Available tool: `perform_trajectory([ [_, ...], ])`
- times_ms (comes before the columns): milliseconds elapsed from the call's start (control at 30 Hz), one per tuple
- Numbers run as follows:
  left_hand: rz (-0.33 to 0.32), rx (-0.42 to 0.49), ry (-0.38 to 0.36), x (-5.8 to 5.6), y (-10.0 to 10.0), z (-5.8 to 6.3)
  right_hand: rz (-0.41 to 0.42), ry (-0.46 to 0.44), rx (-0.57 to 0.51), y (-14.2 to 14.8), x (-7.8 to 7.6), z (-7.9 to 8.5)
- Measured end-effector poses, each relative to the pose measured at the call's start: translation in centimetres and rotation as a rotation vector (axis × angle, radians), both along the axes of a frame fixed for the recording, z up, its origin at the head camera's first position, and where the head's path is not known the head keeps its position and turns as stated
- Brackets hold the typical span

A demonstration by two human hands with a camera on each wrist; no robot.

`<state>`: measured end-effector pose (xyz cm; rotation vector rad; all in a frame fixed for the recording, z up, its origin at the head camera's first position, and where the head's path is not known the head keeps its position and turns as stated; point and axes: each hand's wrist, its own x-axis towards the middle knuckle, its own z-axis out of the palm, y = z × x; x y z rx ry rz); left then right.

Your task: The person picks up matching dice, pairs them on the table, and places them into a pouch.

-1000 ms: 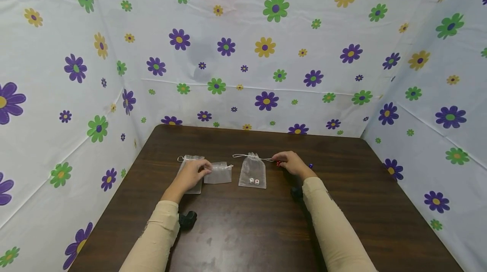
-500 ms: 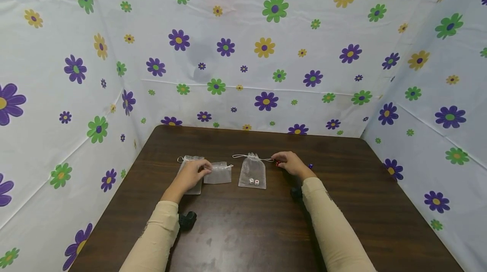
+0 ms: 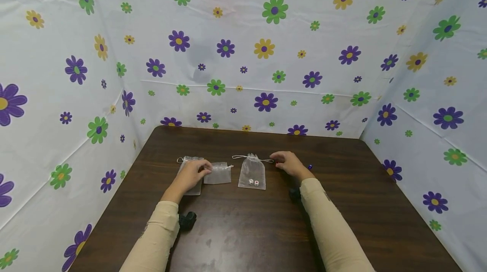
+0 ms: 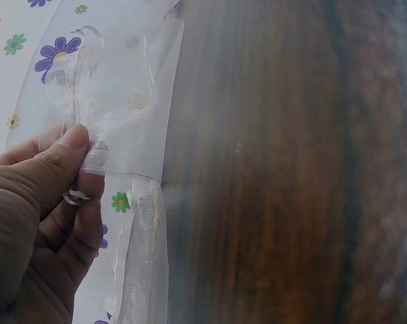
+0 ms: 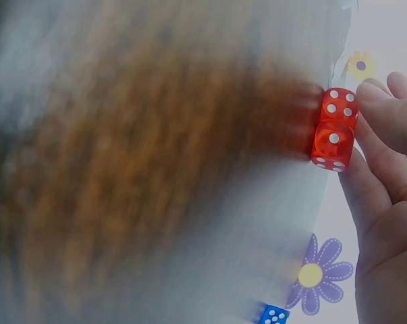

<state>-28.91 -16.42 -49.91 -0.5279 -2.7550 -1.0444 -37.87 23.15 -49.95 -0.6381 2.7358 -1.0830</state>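
Observation:
In the head view, my left hand reaches over a sheer white organza bag. Its thumb and a finger pinch the near edge of a second organza bag, which lies sideways. My right hand is at two red dice that stand touching each other. The thumb tip is close beside the upper die, with the other fingers behind; whether they touch is unclear. From the head camera the hand mostly hides these dice. Between the hands lies a drawstring organza bag with two white dice inside.
A blue die lies right of my right hand. The dark wooden table is bordered by white flowered cloth at the back and both sides. A dark wrist device is under the left forearm.
My right hand has shifted very slightly left, covering more of the red dice in the head view. My left hand has stayed in place at the bags.

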Motion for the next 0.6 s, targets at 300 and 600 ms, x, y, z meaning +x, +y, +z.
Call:
perform_trajectory([
  [300, -0.004, -0.012, 0.007, -0.13, -0.09, -0.29, 0.038, 0.035, 0.034, -0.40, -0.09, -0.04],
  [600, -0.014, -0.014, 0.005, -0.26, -0.21, -0.39, 0.036, 0.043, 0.061, -0.74, -0.01, -0.02],
])
